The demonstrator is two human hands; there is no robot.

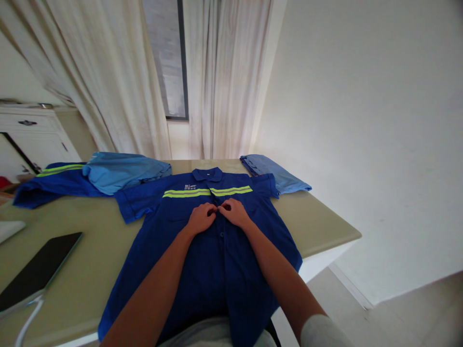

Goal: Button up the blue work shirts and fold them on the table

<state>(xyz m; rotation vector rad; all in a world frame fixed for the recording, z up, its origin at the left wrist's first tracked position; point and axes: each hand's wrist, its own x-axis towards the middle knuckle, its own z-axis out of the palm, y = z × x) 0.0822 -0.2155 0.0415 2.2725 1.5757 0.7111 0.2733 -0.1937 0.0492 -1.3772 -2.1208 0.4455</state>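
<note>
Under the hands, I watch a dark blue shirt (200,279) spread over the smooth olive tabletop (325,219); the left hand (203,217) and right hand (234,212) pinch its front, close together. Left of them lies a flat dark device (39,270); beyond, light-blue garments (126,171); farthest, pale curtains (233,72) flanking a window (166,58), a white wall (361,120) rightward.

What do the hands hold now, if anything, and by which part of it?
The left hand and right hand pinch the dark blue shirt by its front opening, just below the yellow-grey stripe.
</note>
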